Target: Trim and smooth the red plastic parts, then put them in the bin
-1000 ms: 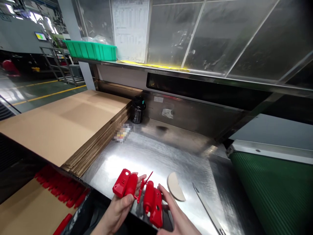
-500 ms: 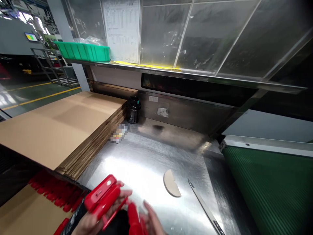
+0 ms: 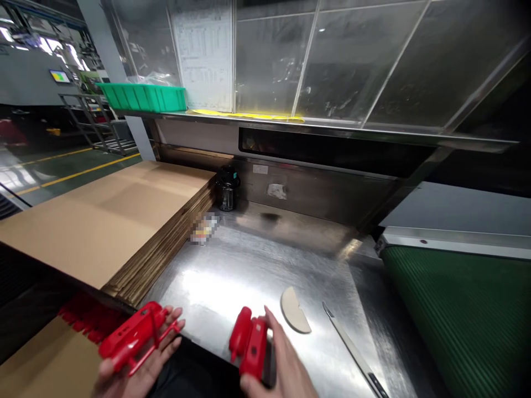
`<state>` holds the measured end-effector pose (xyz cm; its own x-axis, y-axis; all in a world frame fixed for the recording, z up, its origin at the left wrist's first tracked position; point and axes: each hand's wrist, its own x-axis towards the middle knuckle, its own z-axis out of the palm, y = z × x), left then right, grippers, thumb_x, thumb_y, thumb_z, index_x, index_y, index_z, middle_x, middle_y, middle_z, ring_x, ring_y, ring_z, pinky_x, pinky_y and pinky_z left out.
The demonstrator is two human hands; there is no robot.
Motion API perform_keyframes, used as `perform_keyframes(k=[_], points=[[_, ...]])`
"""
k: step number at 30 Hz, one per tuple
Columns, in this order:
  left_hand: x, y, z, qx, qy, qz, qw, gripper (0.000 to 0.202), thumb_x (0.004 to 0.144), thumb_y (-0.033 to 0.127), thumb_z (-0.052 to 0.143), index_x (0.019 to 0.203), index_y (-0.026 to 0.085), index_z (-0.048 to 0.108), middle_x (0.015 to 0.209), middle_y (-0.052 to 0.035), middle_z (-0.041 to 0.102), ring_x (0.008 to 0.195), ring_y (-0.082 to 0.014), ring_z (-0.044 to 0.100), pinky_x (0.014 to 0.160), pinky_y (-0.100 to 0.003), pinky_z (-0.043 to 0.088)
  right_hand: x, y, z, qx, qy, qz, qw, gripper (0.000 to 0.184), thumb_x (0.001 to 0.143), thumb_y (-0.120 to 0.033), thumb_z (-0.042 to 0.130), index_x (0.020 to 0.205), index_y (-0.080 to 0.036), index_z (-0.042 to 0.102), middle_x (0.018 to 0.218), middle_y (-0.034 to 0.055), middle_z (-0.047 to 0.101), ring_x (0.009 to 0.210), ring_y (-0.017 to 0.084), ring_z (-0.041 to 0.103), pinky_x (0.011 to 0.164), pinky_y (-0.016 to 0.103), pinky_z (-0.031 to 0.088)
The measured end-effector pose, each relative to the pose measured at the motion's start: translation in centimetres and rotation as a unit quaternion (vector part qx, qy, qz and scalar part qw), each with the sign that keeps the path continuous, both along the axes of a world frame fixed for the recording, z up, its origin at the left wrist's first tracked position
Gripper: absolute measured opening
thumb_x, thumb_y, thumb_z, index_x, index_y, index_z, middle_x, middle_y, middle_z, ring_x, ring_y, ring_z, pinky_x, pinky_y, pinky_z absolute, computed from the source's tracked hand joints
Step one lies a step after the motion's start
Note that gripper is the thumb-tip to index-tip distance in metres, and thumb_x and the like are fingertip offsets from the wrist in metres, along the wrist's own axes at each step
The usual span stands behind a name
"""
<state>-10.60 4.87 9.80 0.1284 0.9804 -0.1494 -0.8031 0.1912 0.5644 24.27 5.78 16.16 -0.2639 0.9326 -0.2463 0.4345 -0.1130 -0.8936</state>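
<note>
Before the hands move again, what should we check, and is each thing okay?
1. Left hand has a firm hold on its red part: ok, fingers curl under it.
2. Right hand holds the other red part: ok.
3. The two parts are apart, not tangled: ok.
4. Knife lies clear of both hands: ok, but close to the right one.
5. Steel table has free room between the hands: ok.
6. Parts are undamaged: cannot tell, too blurred.
</note>
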Motion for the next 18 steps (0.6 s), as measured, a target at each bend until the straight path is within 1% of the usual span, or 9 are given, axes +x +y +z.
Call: perform_keyframes(k=[2, 4, 6, 8, 11, 13, 14, 16, 18], points=[[3.1, 0.7, 1.1, 0.016, -0.010, -0.031, 0.999, 0.080, 0.081, 0.068, 0.079, 0.148, 0.027, 0.064, 0.164, -0.0115, 0.049, 0.159, -0.0423, 0.028, 0.129, -0.056, 0.036, 0.2, 3.5, 0.5, 0.059, -0.136, -0.018, 0.989, 0.102, 0.083, -0.025, 0.069, 0.168, -0.011, 0.014, 0.167, 0.0223, 0.041, 0.155, 0.034, 0.039, 0.128, 0.054, 0.030], [5.9, 1.4, 1.7, 0.034, -0.021, -0.040, 0.998, 0.066, 0.089, 0.060, 0.076, 0.146, 0.028, 0.066, 0.162, -0.0107, 0.052, 0.161, -0.0387, 0.027, 0.132, -0.057, 0.028, 0.1, 6.3, 1.1, 0.087, -0.219, -0.010, 0.972, 0.101, 0.078, -0.022, 0.069, 0.166, -0.006, 0.021, 0.164, 0.0238, 0.045, 0.154, 0.037, 0.040, 0.128, 0.055, 0.031], [8.0, 2.1, 1.9, 0.037, -0.025, -0.041, 0.998, 0.055, 0.095, 0.052, 0.073, 0.143, 0.028, 0.068, 0.160, -0.0108, 0.055, 0.160, -0.0375, 0.030, 0.134, -0.057, 0.023, -0.1, 7.6, 1.7, 0.094, -0.230, -0.005, 0.969, 0.102, 0.074, -0.018, 0.073, 0.165, -0.008, 0.028, 0.169, 0.0230, 0.038, 0.158, 0.041, 0.032, 0.129, 0.060, 0.025], [9.6, 2.3, 1.9, 0.022, -0.019, -0.036, 0.999, 0.049, 0.096, 0.046, 0.074, 0.140, 0.027, 0.071, 0.158, -0.0103, 0.057, 0.160, -0.0373, 0.031, 0.134, -0.058, 0.022, -0.2, 7.2, 2.3, 0.113, -0.222, -0.008, 0.968, 0.091, 0.081, -0.021, 0.072, 0.163, -0.015, 0.034, 0.171, 0.0182, 0.036, 0.159, 0.037, 0.029, 0.130, 0.058, 0.023], [11.5, 1.8, 2.0, 0.007, 0.015, -0.023, 1.000, 0.048, 0.092, 0.043, 0.079, 0.138, 0.030, 0.073, 0.155, -0.0079, 0.062, 0.159, -0.0380, 0.032, 0.134, -0.058, 0.021, -0.6, 4.8, 2.8, 0.130, -0.095, 0.015, 0.987, 0.052, 0.100, -0.040, 0.058, 0.150, -0.028, 0.051, 0.149, 0.0098, 0.059, 0.135, 0.025, 0.056, 0.116, 0.040, 0.044], [12.7, 1.0, 2.0, 0.016, 0.040, -0.042, 0.998, 0.050, 0.089, 0.044, 0.083, 0.137, 0.033, 0.073, 0.153, -0.0068, 0.064, 0.159, -0.0389, 0.034, 0.135, -0.057, 0.019, -1.3, 3.0, 2.4, 0.150, 0.024, 0.029, 0.988, 0.038, 0.102, -0.050, 0.055, 0.135, -0.031, 0.062, 0.127, 0.0054, 0.067, 0.112, 0.022, 0.064, 0.099, 0.032, 0.051], [13.3, 0.6, 1.9, 0.024, 0.050, -0.062, 0.997, 0.053, 0.087, 0.047, 0.084, 0.138, 0.034, 0.072, 0.153, -0.0067, 0.064, 0.158, -0.0395, 0.035, 0.134, -0.057, 0.019, -1.8, 2.2, 2.0, 0.166, 0.066, 0.016, 0.984, 0.034, 0.102, -0.053, 0.056, 0.126, -0.031, 0.067, 0.116, 0.0042, 0.068, 0.104, 0.021, 0.065, 0.092, 0.031, 0.051], [14.4, -0.1, 1.7, 0.053, 0.103, -0.095, 0.989, 0.062, 0.084, 0.055, 0.084, 0.141, 0.034, 0.070, 0.152, -0.0082, 0.064, 0.157, -0.0414, 0.036, 0.133, -0.058, 0.022, -2.9, 0.7, 0.6, 0.188, 0.107, -0.055, 0.975, 0.034, 0.102, -0.055, 0.054, 0.102, -0.027, 0.072, 0.097, 0.0032, 0.067, 0.091, 0.020, 0.064, 0.084, 0.030, 0.049], [15.1, -0.4, 1.4, 0.098, 0.227, -0.080, 0.966, 0.072, 0.079, 0.063, 0.085, 0.142, 0.032, 0.069, 0.149, -0.0106, 0.065, 0.154, -0.0446, 0.040, 0.129, -0.059, 0.031, -3.9, -0.7, -1.2, 0.127, 0.161, -0.134, 0.970, 0.046, 0.103, -0.060, 0.051, 0.084, -0.023, 0.069, 0.084, 0.0030, 0.064, 0.083, 0.020, 0.062, 0.080, 0.031, 0.049]])
